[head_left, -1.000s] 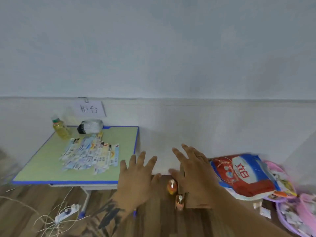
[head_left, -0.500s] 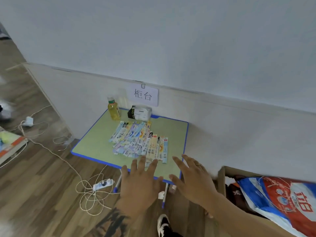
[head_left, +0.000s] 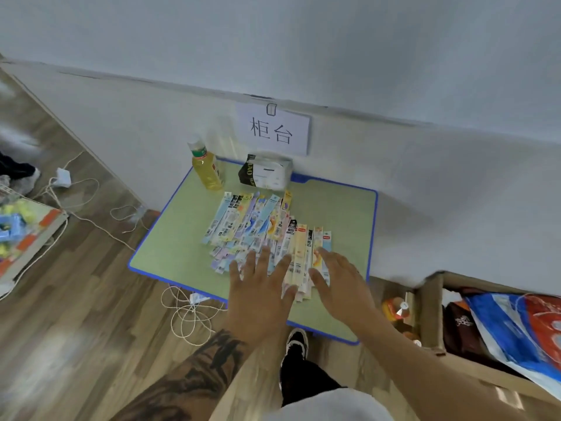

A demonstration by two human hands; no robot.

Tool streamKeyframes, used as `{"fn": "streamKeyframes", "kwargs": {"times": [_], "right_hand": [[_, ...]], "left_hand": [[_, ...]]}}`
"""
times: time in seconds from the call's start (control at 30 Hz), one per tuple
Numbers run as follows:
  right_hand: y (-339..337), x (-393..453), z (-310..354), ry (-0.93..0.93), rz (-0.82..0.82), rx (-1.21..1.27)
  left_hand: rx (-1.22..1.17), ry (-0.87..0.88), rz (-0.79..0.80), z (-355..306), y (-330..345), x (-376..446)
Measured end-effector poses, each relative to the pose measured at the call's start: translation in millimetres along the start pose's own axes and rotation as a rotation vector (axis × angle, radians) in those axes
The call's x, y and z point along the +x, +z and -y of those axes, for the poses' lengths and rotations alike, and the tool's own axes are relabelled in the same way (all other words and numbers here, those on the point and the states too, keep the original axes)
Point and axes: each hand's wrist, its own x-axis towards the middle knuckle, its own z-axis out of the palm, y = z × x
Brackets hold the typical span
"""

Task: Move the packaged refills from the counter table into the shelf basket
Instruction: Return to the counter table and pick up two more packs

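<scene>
Since half a second ago both hands have come forward from the table's near edge and now sit over the near end of the packets, and the view has closed in on the table.

From my seat I read the fingers first: the left hand point(head_left: 260, 287) has all its fingers straight and spread, fingertips lying over the near edge of the packaged refills point(head_left: 267, 235), holding nothing. The right hand point(head_left: 337, 282) is likewise flat and open — fingers extended, its fingertips at the right-hand side of the same heap. Whether either palm actually presses down on the packets I cannot tell (the hands cover the contact).

The refills are long narrow sachets, fanned out in an overlapping pile across the middle of the counter table point(head_left: 170, 253), a green top with a blue rim, pushed against the wall. Behind the pile, at the back of the table, a bottle of yellow drink point(head_left: 205, 168) stands upright, and just beside it to the right lies a black-and-white tissue pack point(head_left: 267, 174). A paper sign point(head_left: 273, 131) is taped to the wall above them.

Outward again: a white cable point(head_left: 188, 317) is coiled on the wooden floor under the table's near-left corner — and a cardboard box point(head_left: 431, 314) with a blue-and-red bag point(head_left: 522, 326) in it sits to the right.
</scene>
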Motion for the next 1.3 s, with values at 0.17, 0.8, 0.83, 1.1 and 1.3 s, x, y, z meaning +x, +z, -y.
{"fn": "streamKeyframes", "kwargs": {"times": [0.17, 0.8, 0.83, 1.1, 1.3], "right_hand": [[14, 49, -14, 0.252, 0.008, 0.106], [31, 84, -22, 0.885, -0.045, 0.368], [28, 82, -19, 0.899, -0.072, 0.403], [-18, 72, 52, 0.757, -0.246, 0.794], [-9, 73, 89, 0.596, -0.141, 0.896]], "left_hand": [[0.011, 0.013, 0.075, 16, -3, 72], [0.099, 0.346, 0.297, 50, 2, 182], [0.098, 0.360, 0.300, 52, 0, 188], [-0.577, 0.198, 0.667, 48, -17, 200], [-1.155, -0.176, 0.741, 58, -30, 185]]}}
